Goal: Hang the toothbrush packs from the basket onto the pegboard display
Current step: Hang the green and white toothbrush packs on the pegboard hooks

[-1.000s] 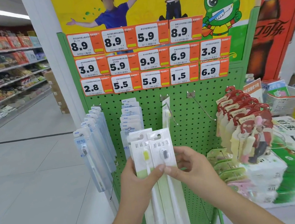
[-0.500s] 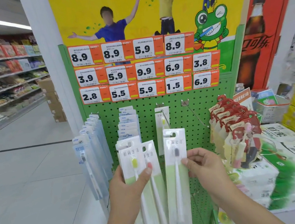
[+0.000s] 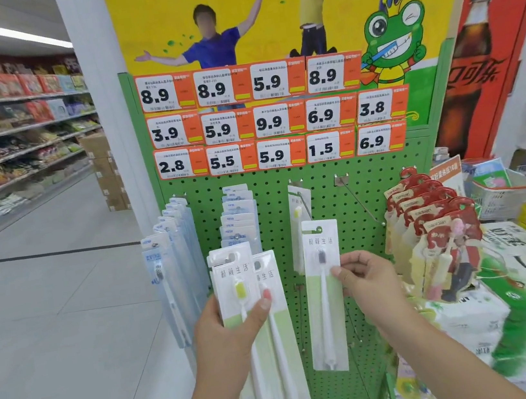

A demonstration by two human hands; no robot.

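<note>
Right hand (image 3: 365, 278): pinched the edge of one toothbrush pack (image 3: 324, 295) between thumb and curled fingers, at about 3 o'clock on the card.
Pack in right hand: hung upright in front of the green pegboard (image 3: 354, 186), its punched hole just below the tip of a hook (image 3: 303, 205) at 12 o'clock that already carried one like pack (image 3: 297, 209).
Left hand (image 3: 230, 334): gripped two more packs (image 3: 256, 332), fanned and overlapping, thumb pressed across their fronts.
Handling: thin card with a clear blister, judged light and stiff enough to stand upright from one edge, though it may bend if squeezed hard.
Where to hold: high on the side edge, near the hole, so the hole can be steered onto the hook.
Risk: glossy fronts could slide in the fanned pair.
Basket: not identifiable here.
</note>
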